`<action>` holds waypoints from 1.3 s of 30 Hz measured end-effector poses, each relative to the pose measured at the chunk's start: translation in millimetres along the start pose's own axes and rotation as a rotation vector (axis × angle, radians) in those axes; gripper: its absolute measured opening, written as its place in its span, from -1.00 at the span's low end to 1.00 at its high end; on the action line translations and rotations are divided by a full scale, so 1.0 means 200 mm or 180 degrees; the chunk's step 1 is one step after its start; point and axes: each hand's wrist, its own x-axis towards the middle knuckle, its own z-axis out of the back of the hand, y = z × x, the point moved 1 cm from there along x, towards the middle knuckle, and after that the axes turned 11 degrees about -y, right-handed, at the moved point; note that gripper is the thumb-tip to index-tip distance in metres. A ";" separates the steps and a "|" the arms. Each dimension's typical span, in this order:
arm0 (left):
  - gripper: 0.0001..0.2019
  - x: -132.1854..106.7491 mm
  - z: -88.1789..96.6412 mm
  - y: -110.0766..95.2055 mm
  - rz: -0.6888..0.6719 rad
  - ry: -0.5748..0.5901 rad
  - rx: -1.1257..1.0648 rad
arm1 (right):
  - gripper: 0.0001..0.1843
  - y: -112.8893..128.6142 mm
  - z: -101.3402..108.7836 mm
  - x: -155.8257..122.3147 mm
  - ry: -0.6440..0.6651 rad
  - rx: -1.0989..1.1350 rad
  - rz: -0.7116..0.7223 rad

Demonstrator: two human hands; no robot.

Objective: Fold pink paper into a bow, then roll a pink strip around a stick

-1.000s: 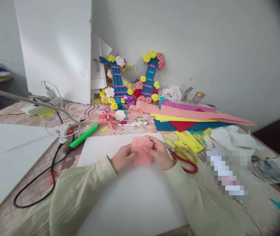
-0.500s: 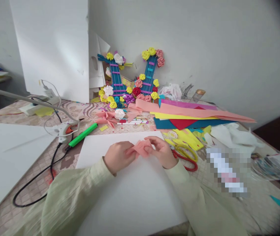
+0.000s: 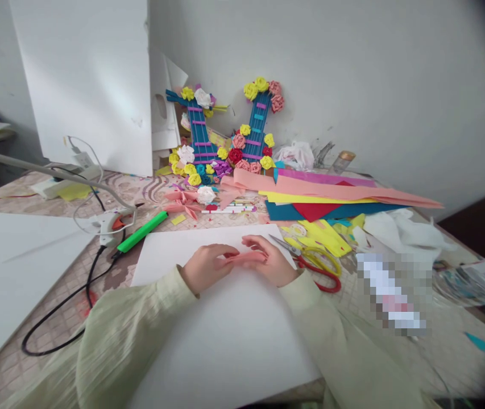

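A small piece of pink crepe paper (image 3: pixel 246 258) stretches between my hands, seen almost edge-on above a white sheet (image 3: pixel 225 335). My left hand (image 3: pixel 208 266) pinches its left end with thumb and fingers. At the other end, my right hand (image 3: pixel 274 262) grips it, thumb underneath and the index finger arched above. Just right of that hand lie scissors (image 3: pixel 321 275) with red and yellow handles. Beyond the sheet, several pink paper petals (image 3: pixel 182 201) rest beside a white paper rose (image 3: pixel 206 195).
Two blue paper guitars (image 3: pixel 255 133) with paper roses lean at the wall. Folded crepe sheets (image 3: pixel 344 196) lie back right, with yellow scraps (image 3: pixel 325 236) in front. On the left are a glue gun (image 3: pixel 110 224), its black cord and a green stick-like case (image 3: pixel 143 232).
The pink paper has turned from showing its face to lying nearly flat, edge-on. My right fingers have lifted off its top edge, and the hands have shifted slightly.
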 end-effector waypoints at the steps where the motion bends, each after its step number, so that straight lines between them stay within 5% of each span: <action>1: -0.77 0.00 -0.01 0.01 0.0129 0.0074 -0.0094 | -0.48 -0.01 -0.01 0.00 0.0077 0.0049 -0.0060; 15: -0.76 -0.01 -0.06 0.08 0.1165 -0.0296 -0.1217 | -0.56 -0.06 0.06 -0.01 -0.0102 0.0079 -0.0357; 22: -0.71 -0.01 -0.07 0.06 0.1688 -0.0235 -0.1804 | -0.91 -0.06 0.12 0.00 -0.0145 -0.0626 -0.0181; 30: -0.66 -0.01 -0.08 0.07 0.1315 -0.0193 -0.1564 | -0.90 -0.04 0.10 -0.01 -0.0023 -0.0418 -0.0046; 39: -0.65 0.00 -0.08 0.04 0.1435 -0.0125 -0.1541 | -0.89 -0.01 0.09 -0.02 0.0015 -0.0431 0.0022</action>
